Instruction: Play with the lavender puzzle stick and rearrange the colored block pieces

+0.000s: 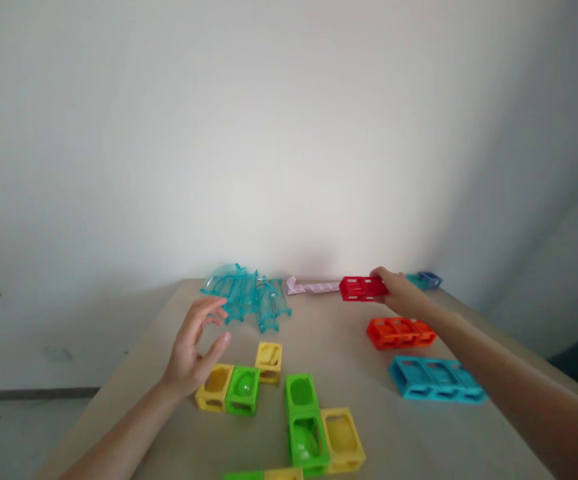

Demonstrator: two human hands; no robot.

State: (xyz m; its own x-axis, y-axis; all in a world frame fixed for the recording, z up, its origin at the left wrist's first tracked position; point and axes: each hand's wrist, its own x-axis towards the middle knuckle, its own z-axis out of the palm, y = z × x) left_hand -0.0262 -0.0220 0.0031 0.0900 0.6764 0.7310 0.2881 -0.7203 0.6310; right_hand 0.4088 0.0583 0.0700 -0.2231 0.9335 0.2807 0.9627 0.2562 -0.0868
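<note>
Currently, right hand [393, 289]: clamped on red blocks [357, 289].
Left hand [191, 350]: thumb and fingers spread apart, near a yellow block [217, 388].
Orange blocks [399, 333]: between red blocks and blue blocks [433, 380].

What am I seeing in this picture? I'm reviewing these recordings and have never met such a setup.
There is no machine: these are a person's bare hands, seen from a camera worn on the head, looking forward and down. The right hand has a red block row in its grip. The left hand is open, holding nothing visible. On the table lie clear turquoise pieces and a purple striped strip toward the back, orange and blue block rows at right, and yellow and green cubes nearer the camera.
</note>
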